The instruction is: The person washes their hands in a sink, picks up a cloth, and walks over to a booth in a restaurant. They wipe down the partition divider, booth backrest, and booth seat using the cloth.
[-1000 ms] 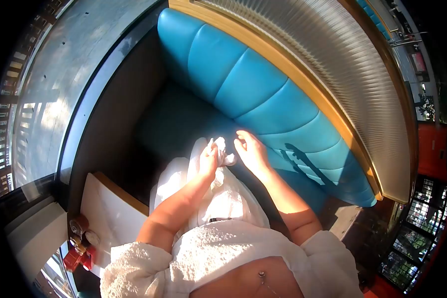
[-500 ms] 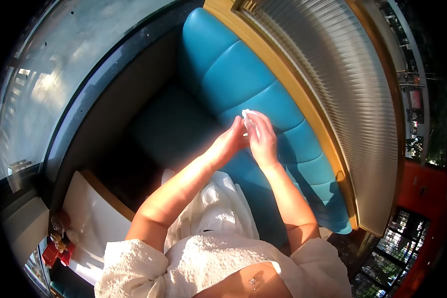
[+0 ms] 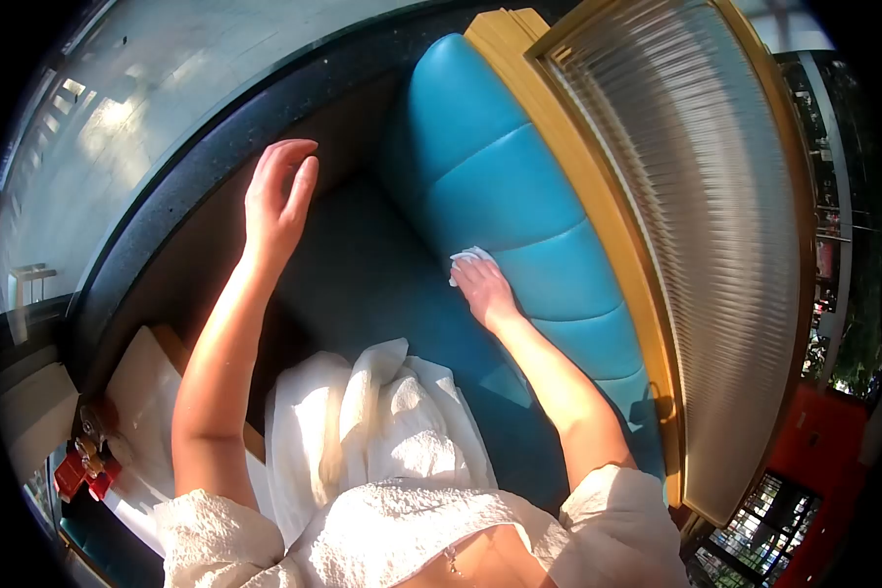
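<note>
My right hand presses a folded white tissue against the lower part of the blue padded seat back. Its fingers lie over the tissue, which shows past the fingertips. My left hand is raised in front of the dark panel below the window ledge. Nothing is in it; the fingers bend loosely and the thumb stands apart. Beneath both hands lies the dark, shaded seat of the booth.
A wooden frame with a ribbed glass panel runs along the top of the seat back. At the lower left stands a white table with small red objects beside it. Window glass fills the upper left.
My hands were together around the tissue and have parted. The left one has moved left and up, empty. The right one has brought the tissue down against the seat back.
</note>
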A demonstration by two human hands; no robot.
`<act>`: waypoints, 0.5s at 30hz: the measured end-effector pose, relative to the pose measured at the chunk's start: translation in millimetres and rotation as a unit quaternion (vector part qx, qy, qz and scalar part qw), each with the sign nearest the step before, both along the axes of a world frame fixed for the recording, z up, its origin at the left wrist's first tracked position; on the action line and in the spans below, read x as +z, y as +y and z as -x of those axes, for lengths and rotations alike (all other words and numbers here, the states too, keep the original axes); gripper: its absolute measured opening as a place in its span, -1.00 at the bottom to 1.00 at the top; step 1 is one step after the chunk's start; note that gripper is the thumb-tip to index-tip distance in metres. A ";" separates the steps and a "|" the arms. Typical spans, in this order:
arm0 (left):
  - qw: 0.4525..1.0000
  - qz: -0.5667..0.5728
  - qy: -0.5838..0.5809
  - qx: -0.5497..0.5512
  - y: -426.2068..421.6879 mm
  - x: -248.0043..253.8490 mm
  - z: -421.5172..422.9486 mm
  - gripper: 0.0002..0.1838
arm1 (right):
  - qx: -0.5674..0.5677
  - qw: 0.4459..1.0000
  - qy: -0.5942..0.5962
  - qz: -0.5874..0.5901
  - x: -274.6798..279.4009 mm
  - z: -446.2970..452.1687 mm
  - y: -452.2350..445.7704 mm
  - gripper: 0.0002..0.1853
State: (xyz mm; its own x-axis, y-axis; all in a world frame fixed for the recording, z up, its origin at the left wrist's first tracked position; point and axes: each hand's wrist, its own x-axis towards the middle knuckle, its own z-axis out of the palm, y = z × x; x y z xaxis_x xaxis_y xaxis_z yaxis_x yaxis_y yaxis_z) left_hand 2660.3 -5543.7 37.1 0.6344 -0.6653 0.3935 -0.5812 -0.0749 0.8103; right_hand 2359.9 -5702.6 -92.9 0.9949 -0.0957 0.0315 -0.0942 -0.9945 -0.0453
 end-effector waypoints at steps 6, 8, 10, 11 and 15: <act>0.885 -0.162 -0.410 0.147 28.8 23.3 -76.5 -0.58 | -0.032 0.946 -0.311 0.082 152.2 -140.5 -45.8 -0.75; 0.870 -0.191 -0.433 0.137 30.4 16.0 -84.4 -0.53 | -0.067 0.940 -0.305 0.134 145.9 -179.8 -84.0 -0.71; 0.854 -0.244 -0.448 0.102 33.3 7.2 -87.9 -0.41 | -0.098 0.932 -0.313 0.156 124.5 -196.7 -87.7 -0.70; 0.855 -0.244 -0.446 0.102 34.6 3.2 -88.3 -0.41 | -0.132 0.921 -0.318 0.180 118.5 -203.3 -84.3 -0.69; 0.847 -0.304 -0.435 0.023 45.4 -9.8 -90.1 -0.33 | 0.080 0.976 -0.136 0.149 8.2 -155.4 -41.5 -0.82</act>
State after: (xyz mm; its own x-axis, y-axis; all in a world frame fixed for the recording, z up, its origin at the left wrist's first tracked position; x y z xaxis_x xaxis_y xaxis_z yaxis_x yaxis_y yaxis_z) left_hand 2750.4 -5498.2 27.3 0.3116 -0.8951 0.3189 -0.9234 -0.3644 -0.1207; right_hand 2515.3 -5744.1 -84.6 0.9475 0.1136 0.2990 0.0384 -0.9685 0.2462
